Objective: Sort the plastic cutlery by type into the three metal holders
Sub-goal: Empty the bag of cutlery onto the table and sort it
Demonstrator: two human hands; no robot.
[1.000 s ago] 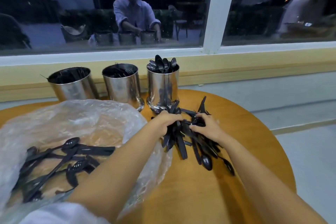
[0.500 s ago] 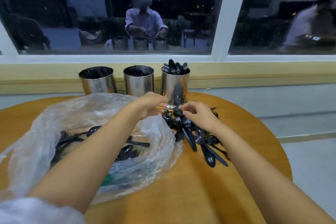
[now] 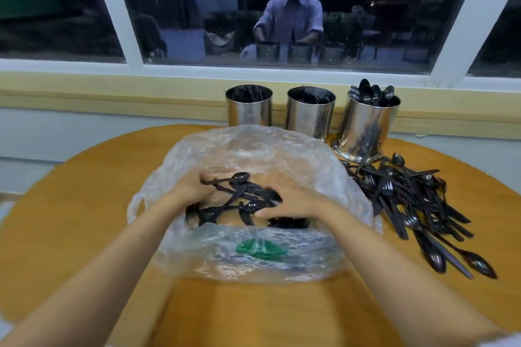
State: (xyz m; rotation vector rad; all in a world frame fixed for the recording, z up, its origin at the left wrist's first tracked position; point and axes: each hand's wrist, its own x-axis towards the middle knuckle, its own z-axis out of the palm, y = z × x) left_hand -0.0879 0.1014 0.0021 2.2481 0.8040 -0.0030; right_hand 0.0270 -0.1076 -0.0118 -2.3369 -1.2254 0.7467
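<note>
Three metal holders stand in a row at the table's far edge: left holder and middle holder hold dark cutlery below the rim, type unclear; right holder has spoon bowls sticking up. One clear plastic bag mid-table, black cutlery in the bag loose, spoons visible. One loose pile of forks, spoons, knives right of the bag, near the right holder. Both hands inside the bag: left hand fingers curled onto the cutlery, right hand spread over it; firm grasp cannot be told for either.
</note>
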